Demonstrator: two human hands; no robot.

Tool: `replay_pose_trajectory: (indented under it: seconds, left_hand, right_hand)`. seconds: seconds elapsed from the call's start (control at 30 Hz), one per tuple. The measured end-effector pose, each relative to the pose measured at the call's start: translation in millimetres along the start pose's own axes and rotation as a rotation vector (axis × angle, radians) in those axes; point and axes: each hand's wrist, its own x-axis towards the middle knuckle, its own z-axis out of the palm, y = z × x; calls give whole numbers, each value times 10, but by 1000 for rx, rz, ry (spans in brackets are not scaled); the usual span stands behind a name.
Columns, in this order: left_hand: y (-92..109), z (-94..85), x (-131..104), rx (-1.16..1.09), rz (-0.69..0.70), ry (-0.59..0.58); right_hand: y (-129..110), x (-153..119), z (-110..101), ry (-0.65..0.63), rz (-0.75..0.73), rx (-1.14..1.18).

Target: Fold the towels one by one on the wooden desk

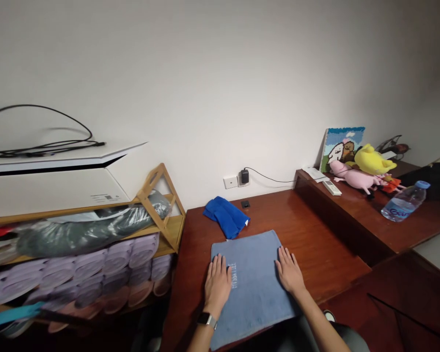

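Observation:
A blue-grey cloth (254, 288), towel-like with pale lettering near its left side, lies spread flat on the reddish-brown wooden desk (317, 244). My left hand (219, 282) rests palm down on its left part, fingers stretched out; a watch is on that wrist. On the cloth's right edge lies my right hand (289, 270), also flat with its fingers extended. Neither hand grips anything. Just beyond the cloth's far edge sits a crumpled bright blue cloth (227, 216).
Left of the desk stands a wooden rack (176, 230) with rows of slippers (91, 264) and a white box (51, 190) on top. A raised ledge on the right holds a water bottle (405, 201), plush toys (355, 177) and a remote (332, 187). A charger (244, 175) is plugged into the wall.

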Motion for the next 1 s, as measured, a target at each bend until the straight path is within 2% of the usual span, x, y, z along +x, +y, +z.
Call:
replay_pose_trajectory:
  seconds: [0.1, 0.2, 0.3, 0.4, 0.47, 0.57, 0.63, 0.77, 0.87, 1.0]
  left_hand:
    - [201, -65, 310, -71, 123, 48]
    - [404, -48, 625, -120, 221, 31]
    - [481, 90, 803, -137, 266, -22]
    - [438, 266, 833, -128, 279, -65]
    - [396, 357, 822, -115, 262, -82]
    - [344, 426, 817, -105, 237, -106]
    - [288, 439, 824, -94, 206, -106]
    - [101, 423, 828, -67, 158, -96]
    - [16, 388, 824, -74, 199, -104]
    - [68, 295, 797, -95, 196, -91]
  right_hand:
    - [-223, 146, -84, 66, -85, 42]
    - [-593, 401, -147, 61, -171, 86]
    - [-942, 649, -92, 7, -230, 132]
    - [-1108, 781, 76, -44, -248, 171]
    - [-1080, 809, 187, -31, -250, 188]
    - [-842, 835, 254, 28, -199, 175]
    - [-605, 871, 225, 35, -101, 140]
    - [-214, 949, 128, -33, 51, 79]
    - [-133, 964, 87, -55, 70, 63]
    - [-197, 948, -10, -105, 93, 44]
